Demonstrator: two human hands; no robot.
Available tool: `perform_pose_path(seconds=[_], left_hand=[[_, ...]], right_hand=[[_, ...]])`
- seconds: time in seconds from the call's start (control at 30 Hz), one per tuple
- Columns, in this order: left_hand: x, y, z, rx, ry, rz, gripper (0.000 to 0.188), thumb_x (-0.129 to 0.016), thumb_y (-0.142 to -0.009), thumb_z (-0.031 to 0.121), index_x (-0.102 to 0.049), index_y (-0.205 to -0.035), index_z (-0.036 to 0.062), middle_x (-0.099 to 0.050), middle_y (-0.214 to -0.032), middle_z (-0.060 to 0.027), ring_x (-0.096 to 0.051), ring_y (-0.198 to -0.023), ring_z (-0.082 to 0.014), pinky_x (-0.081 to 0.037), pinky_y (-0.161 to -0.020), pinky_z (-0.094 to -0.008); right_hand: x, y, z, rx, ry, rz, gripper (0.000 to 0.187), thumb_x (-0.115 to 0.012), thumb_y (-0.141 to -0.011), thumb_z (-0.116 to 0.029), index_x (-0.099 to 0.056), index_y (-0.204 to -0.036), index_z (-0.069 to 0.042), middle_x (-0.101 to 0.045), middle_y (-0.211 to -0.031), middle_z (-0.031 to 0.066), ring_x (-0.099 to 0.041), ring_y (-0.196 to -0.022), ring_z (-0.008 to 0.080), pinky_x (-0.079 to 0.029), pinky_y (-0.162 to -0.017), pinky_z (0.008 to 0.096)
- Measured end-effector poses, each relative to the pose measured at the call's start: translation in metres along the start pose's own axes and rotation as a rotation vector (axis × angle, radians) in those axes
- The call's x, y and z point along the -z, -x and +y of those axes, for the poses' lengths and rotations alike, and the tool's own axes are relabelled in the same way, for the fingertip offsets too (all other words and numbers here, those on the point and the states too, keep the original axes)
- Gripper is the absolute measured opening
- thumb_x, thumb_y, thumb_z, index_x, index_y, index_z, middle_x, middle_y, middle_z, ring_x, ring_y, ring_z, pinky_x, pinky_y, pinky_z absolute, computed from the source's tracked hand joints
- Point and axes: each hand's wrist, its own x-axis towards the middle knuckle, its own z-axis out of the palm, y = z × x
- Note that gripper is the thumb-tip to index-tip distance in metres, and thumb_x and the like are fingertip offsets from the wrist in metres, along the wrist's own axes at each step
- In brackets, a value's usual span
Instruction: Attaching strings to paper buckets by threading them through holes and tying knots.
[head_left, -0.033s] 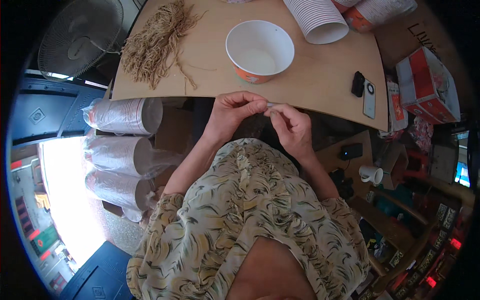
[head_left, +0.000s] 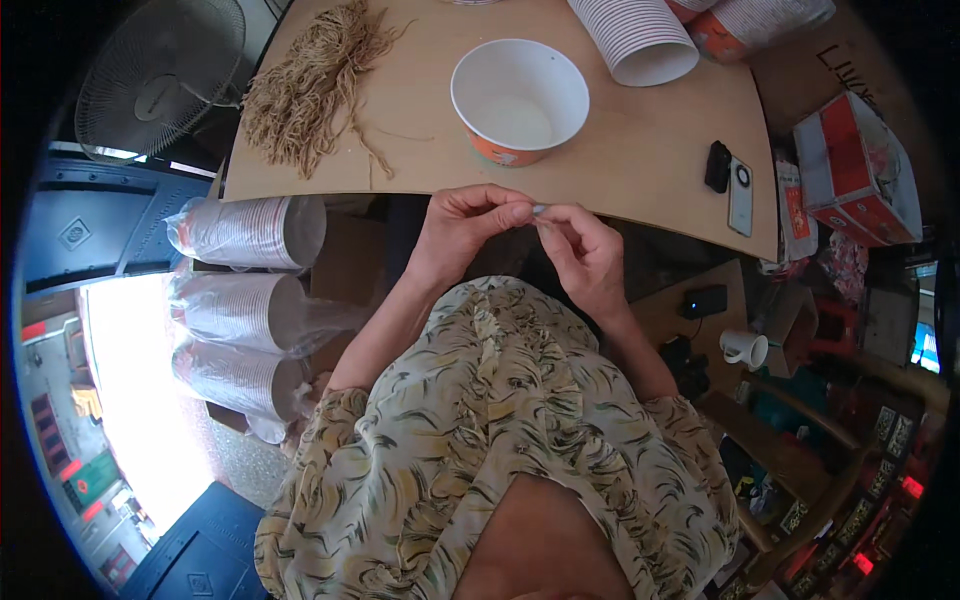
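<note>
My left hand [head_left: 462,228] and my right hand [head_left: 585,245] meet at the table's front edge, their fingertips pinched together. Between them shows a small whitish piece [head_left: 539,209], too small to name. Just beyond my hands stands a white paper tub [head_left: 505,153] with an orange outside; a pale layer covers its bottom. Left of the tub lies a loose heap of tan strings [head_left: 300,100], with a few strands trailing toward the front edge.
Stacked paper tubs [head_left: 640,45] lie at the table's back right. A phone [head_left: 739,195] and a small black case [head_left: 717,166] rest near the right edge. Wrapped tub stacks [head_left: 240,232] are at my left, below a fan [head_left: 155,95]. A mug [head_left: 744,348] stands lower right.
The fingertips of my right hand have shifted very slightly at the whitish piece. Everything else looks the same.
</note>
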Motion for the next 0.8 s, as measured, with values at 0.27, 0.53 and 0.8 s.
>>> perform_pose_path(seconds=[0.27, 0.53, 0.8], left_hand=[[0.015, -0.01, 0.014, -0.22, -0.541, -0.062, 0.015, -0.07, -0.093, 0.007, -0.073, -0.106, -0.0006, -0.074, -0.098, -0.0092, -0.068, -0.089, -0.0126, -0.054, -0.081, -0.0261], [0.051, -0.068, 0.055, -0.774, -1.551, 0.01, 0.035, -0.075, -0.077, 0.005, -0.07, -0.111, 0.0118, -0.063, -0.129, -0.0045, -0.056, -0.118, -0.0323, -0.051, -0.095, -0.0439], [0.039, -0.076, 0.073, -0.455, -1.114, -0.009, 0.019, -0.069, -0.093, 0.014, -0.069, -0.107, 0.0017, -0.074, -0.086, -0.0124, -0.07, -0.076, -0.0198, -0.055, -0.07, -0.0312]], right_hand=[[0.006, 0.002, 0.019, -0.212, -0.207, 0.065, 0.01, -0.064, -0.098, -0.008, -0.062, -0.095, 0.001, -0.052, -0.069, -0.0082, -0.04, -0.062, -0.0013, -0.031, -0.055, 0.0181], [0.017, -0.013, 0.015, -0.111, -0.2, 0.353, 0.006, -0.062, -0.098, -0.004, -0.06, -0.096, 0.001, -0.054, -0.07, -0.0065, -0.043, -0.062, -0.0003, -0.034, -0.055, 0.0174], [0.01, -0.037, 0.014, 0.166, -0.087, 0.354, 0.008, -0.059, -0.099, -0.003, -0.056, -0.104, 0.003, -0.065, -0.081, 0.0051, -0.062, -0.072, 0.0073, -0.051, -0.067, 0.0225]])
